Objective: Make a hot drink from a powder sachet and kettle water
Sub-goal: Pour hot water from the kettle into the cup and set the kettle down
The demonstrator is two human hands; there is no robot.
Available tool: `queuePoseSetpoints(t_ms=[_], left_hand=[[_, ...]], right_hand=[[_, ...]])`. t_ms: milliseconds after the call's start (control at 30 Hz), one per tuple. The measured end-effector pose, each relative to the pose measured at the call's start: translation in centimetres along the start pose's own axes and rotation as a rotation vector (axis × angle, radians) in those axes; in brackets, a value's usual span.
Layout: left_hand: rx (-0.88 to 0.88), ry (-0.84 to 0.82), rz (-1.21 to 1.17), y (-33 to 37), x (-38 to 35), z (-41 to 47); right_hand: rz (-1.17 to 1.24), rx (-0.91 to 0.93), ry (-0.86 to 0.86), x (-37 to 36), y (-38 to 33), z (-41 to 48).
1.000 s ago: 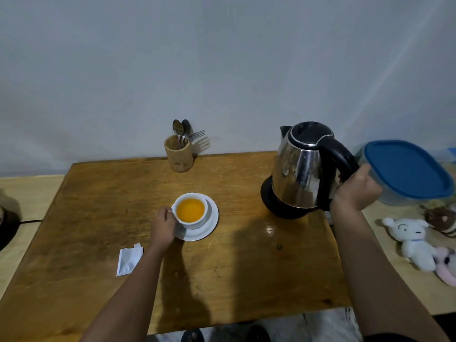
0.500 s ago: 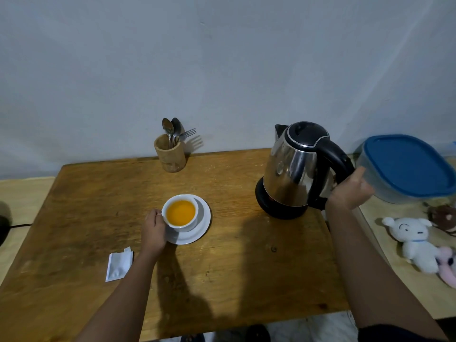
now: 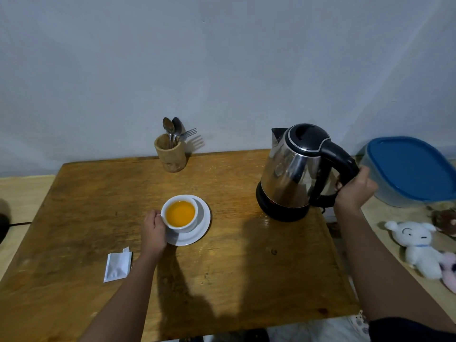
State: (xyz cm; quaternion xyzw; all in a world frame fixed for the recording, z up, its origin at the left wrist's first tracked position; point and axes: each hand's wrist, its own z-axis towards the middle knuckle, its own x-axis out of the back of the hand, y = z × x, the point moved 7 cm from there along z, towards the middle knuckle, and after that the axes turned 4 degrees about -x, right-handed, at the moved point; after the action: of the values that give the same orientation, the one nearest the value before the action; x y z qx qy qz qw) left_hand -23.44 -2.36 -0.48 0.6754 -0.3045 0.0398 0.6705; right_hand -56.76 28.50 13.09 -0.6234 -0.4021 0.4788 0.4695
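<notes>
our left hand [image 3: 153,230] cups the small white cup [image 3: 180,214] of orange drink on its white saucer [image 3: 201,227]; our right hand [image 3: 353,191] grips the steel kettle [image 3: 291,174] by its black handle, near the wooden worktop [image 3: 222,275] edge. a jolt could slop the nearly full cup or tip scalding water.

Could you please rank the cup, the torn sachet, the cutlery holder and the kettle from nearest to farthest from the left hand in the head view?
From the left hand:
1. Cup, touching it, on the saucer.
2. Torn sachet, front left.
3. Cutlery holder, at the back edge.
4. Kettle, far right.
</notes>
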Motion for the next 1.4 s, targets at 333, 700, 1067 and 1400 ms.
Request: queuePoseSetpoints(t_ms=[333, 700, 1067, 1400], left_hand=[[0.017, 0.021, 0.013, -0.6, 0.0, 0.2], [0.006, 0.025, 0.004, -0.1, 0.0, -0.1], [0.014, 0.030, 0.025, -0.5, -0.1, 0.2], [0.004, 0.036, 0.026, -0.5, -0.1, 0.2]], right_hand=[[-0.043, -0.076, 0.019, 1.6, 1.9, 1.9], [-0.134, -0.051, -0.013, 2.3, 2.5, 3.6], [-0.079, 0.007, -0.094, 1.1, 1.7, 4.5], [-0.037, 0.034, -0.094, -0.5, 1.3, 3.9]])
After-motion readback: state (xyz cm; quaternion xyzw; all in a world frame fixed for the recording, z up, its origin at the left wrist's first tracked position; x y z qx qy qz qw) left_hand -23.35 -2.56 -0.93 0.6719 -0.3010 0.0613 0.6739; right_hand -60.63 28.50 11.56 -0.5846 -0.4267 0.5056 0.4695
